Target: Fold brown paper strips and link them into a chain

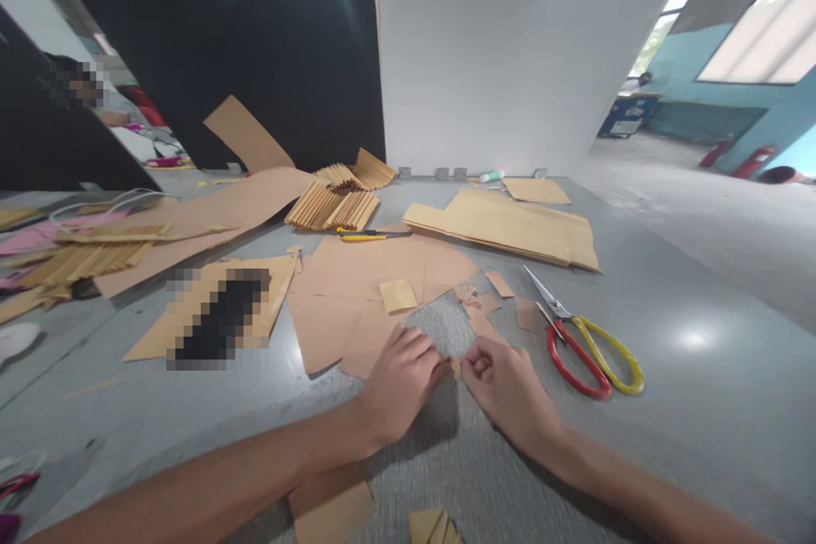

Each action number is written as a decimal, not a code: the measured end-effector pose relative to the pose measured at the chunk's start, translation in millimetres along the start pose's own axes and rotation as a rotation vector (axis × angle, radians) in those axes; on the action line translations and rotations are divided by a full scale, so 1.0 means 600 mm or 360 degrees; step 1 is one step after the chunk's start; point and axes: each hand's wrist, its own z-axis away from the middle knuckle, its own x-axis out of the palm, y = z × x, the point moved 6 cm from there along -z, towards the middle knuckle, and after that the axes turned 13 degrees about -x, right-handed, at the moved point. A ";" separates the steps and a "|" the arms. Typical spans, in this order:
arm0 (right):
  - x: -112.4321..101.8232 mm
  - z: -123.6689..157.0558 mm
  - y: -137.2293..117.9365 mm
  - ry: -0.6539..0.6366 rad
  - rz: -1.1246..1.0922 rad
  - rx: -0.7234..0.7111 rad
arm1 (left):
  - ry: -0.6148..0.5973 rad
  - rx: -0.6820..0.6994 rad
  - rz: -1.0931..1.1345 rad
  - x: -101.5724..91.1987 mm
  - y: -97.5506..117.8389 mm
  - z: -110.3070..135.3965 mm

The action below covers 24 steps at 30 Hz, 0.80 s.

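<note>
Between my two hands is a small scrap of brown paper, pinched from both sides just above the grey table. My left hand has its fingers closed on the scrap's left edge. On the other edge, the thumb and fingers of my right hand are pressed together. Most of the scrap is hidden by the fingertips. Scissors with one red and one yellow handle lie to the right of my right hand, blades partly apart. Small cut paper pieces and a tan paper square lie beyond my hands.
Large brown paper sheets cover the middle, with a yellow cutter knife on top. Pleated paper stacks stand behind. A folded paper bundle lies at back right, before the upright white panel. A person is at far left.
</note>
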 end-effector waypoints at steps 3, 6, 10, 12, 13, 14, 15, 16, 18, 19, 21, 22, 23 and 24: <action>0.005 0.000 -0.003 0.0024 0.0141 -0.0163 | -0.0128 0.0167 -0.0003 0.000 0.006 0.009; 0.007 0.007 -0.009 0.0018 0.0224 -0.0253 | -0.0211 0.0206 0.0075 -0.002 0.004 0.015; 0.000 0.018 -0.034 0.0008 0.0210 -0.0437 | -0.0180 0.0175 0.0143 -0.002 -0.001 0.015; -0.004 0.024 -0.042 0.0004 0.0105 -0.0508 | -0.0196 0.0172 0.0136 0.000 -0.002 0.015; -0.005 0.026 -0.043 0.0010 0.0079 -0.0516 | -0.0209 0.0167 0.0127 0.001 -0.002 0.014; -0.006 0.028 -0.041 0.0035 0.0093 -0.0497 | -0.0216 0.0162 0.0116 0.001 -0.003 0.014; -0.008 0.030 -0.036 0.0069 0.0140 -0.0458 | -0.0213 0.0159 0.0105 0.001 -0.003 0.013; -0.009 0.032 -0.031 0.0101 0.0204 -0.0406 | -0.0204 0.0156 0.0096 0.000 -0.003 0.013; -0.008 0.035 -0.021 0.0132 0.0316 -0.0312 | -0.0177 0.0156 0.0076 -0.001 -0.001 0.013; -0.007 0.036 -0.018 0.0117 0.0341 -0.0290 | -0.0163 0.0154 0.0060 -0.001 0.000 0.014; -0.002 0.035 -0.017 0.0054 0.0336 -0.0300 | -0.0132 0.0138 0.0011 0.001 0.003 0.015; -0.001 0.033 -0.017 0.0028 0.0328 -0.0316 | -0.0116 0.0134 -0.0014 0.002 0.005 0.016; -0.001 0.031 -0.018 0.0011 0.0330 -0.0335 | -0.0101 0.0139 -0.0031 0.002 0.007 0.017; -0.002 0.028 -0.020 -0.0002 0.0347 -0.0360 | -0.0102 0.0159 -0.0037 0.002 0.009 0.017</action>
